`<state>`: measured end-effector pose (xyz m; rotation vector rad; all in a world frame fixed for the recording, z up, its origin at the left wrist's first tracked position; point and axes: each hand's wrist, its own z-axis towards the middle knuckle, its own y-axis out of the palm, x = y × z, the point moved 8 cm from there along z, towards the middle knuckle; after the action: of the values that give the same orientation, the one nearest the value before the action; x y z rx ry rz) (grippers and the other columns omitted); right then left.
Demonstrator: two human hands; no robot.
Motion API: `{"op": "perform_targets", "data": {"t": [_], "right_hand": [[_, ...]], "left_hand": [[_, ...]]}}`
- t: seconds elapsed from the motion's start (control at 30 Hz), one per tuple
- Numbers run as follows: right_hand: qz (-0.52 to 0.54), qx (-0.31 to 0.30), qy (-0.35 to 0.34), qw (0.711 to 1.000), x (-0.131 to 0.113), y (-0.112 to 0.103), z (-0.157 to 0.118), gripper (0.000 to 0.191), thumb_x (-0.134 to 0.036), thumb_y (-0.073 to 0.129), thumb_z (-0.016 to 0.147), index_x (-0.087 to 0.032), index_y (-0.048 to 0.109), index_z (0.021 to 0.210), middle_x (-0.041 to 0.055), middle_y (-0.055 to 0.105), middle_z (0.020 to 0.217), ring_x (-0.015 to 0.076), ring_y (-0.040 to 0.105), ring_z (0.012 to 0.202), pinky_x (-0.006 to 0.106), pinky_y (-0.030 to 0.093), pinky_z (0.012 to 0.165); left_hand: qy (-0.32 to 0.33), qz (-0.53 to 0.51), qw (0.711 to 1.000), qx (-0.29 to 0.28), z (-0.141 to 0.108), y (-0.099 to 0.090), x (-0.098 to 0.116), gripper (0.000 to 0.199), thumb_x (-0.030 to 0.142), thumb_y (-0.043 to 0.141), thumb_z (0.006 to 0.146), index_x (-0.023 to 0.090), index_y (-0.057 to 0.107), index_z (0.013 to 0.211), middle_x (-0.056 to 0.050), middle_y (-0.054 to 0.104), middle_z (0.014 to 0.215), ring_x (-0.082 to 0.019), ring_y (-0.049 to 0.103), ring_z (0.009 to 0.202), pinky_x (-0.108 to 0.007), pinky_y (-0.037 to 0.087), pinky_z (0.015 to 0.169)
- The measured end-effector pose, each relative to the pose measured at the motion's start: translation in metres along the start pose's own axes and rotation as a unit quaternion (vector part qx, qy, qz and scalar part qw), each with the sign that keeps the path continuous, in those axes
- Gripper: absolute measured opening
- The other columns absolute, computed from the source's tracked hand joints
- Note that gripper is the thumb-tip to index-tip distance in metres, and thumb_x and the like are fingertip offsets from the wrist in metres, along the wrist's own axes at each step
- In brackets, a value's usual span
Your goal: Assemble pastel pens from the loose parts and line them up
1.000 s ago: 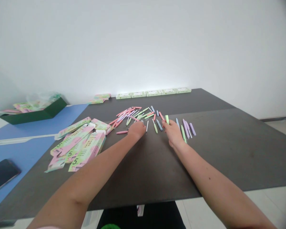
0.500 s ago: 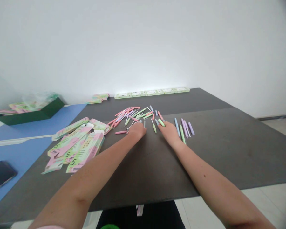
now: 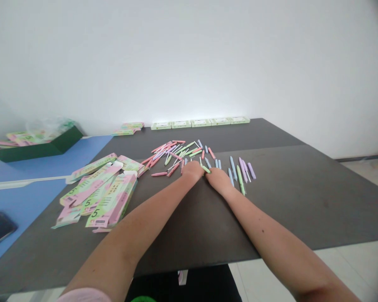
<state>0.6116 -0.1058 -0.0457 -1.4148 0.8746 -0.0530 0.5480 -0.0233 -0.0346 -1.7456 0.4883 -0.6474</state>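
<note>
My left hand (image 3: 193, 168) is closed at the slim green pen (image 3: 202, 164), whose white tip points away from me; its fingertips are partly hidden. Right beside it, my right hand (image 3: 219, 179) pinches a short green pen cap (image 3: 206, 169), and the two hands almost touch. Beyond and left of them spreads a loose heap of pink, green and purple pen parts (image 3: 168, 151) with white refills. To the right lie blue pen pieces (image 3: 232, 162), a green pen (image 3: 240, 179) and several purple pieces (image 3: 251, 170), roughly side by side.
Flattened and open pink-green cartons (image 3: 113, 199) overlap on the left. A row of pale green boxes (image 3: 200, 122) lines the back, near a small carton stack (image 3: 129, 128). A dark green bin (image 3: 53, 149) and a phone (image 3: 0, 228) rest on the blue surface.
My left hand has moved right onto the green pen, leaving pink pieces uncovered. My right hand has shifted slightly left with the green cap, exposing blue pieces beside it.
</note>
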Motion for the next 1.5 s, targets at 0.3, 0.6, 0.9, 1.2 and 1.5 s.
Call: {"op": "perform_targets", "data": {"t": [0.3, 0.6, 0.9, 1.2, 1.5], "right_hand": [[0.146, 0.064, -0.010, 0.987, 0.008, -0.012, 0.002, 0.026, -0.028, 0.046, 0.078, -0.014, 0.067, 0.072, 0.0095, 0.067, 0.074, 0.0198, 0.059, 0.072, 0.025, 0.036, 0.060], [0.447, 0.055, -0.096, 0.888, -0.025, -0.019, -0.026, 0.037, -0.051, 0.055, 0.074, -0.017, 0.053, 0.060, -0.0036, 0.047, 0.054, 0.0085, 0.035, 0.049, 0.022, 0.027, 0.049], [0.578, 0.039, -0.125, 0.806, -0.047, -0.018, -0.058, 0.029, -0.043, 0.061, 0.076, -0.017, 0.058, 0.065, -0.0041, 0.046, 0.052, 0.0065, 0.030, 0.045, 0.022, 0.022, 0.043], [0.670, 0.099, -0.100, 0.729, -0.034, -0.038, -0.055, 0.022, -0.038, 0.063, 0.076, -0.016, 0.059, 0.075, -0.0035, 0.054, 0.059, 0.0047, 0.030, 0.042, 0.021, 0.023, 0.042], [0.666, 0.094, -0.096, 0.733, -0.033, -0.034, -0.055, 0.022, -0.036, 0.062, 0.077, -0.015, 0.059, 0.073, -0.0032, 0.055, 0.060, 0.0036, 0.030, 0.042, 0.021, 0.023, 0.042]], "left_hand": [[-0.011, -0.021, 0.999, 0.025, -0.005, -0.008, -0.010, 0.039, 0.036, 0.047, 0.078, 0.010, 0.069, 0.098, -0.021, 0.068, 0.102, -0.029, 0.063, 0.098, -0.033, 0.047, 0.078], [0.129, -0.077, 0.973, 0.176, -0.098, -0.029, -0.021, 0.024, 0.035, 0.046, 0.083, 0.018, 0.063, 0.085, -0.007, 0.067, 0.091, -0.019, 0.061, 0.087, -0.029, 0.044, 0.078], [0.148, -0.074, 0.955, 0.245, -0.153, -0.029, -0.048, 0.012, 0.028, 0.050, 0.083, 0.019, 0.058, 0.081, -0.003, 0.062, 0.081, -0.016, 0.058, 0.077, -0.027, 0.045, 0.071], [0.184, -0.025, 0.934, 0.304, -0.160, -0.031, -0.051, 0.009, 0.026, 0.052, 0.083, 0.018, 0.057, 0.081, -0.003, 0.061, 0.077, -0.015, 0.058, 0.074, -0.026, 0.045, 0.070], [0.184, -0.025, 0.939, 0.291, -0.158, -0.030, -0.052, 0.010, 0.026, 0.051, 0.083, 0.018, 0.057, 0.081, -0.003, 0.060, 0.078, -0.015, 0.058, 0.074, -0.027, 0.044, 0.068]]}}
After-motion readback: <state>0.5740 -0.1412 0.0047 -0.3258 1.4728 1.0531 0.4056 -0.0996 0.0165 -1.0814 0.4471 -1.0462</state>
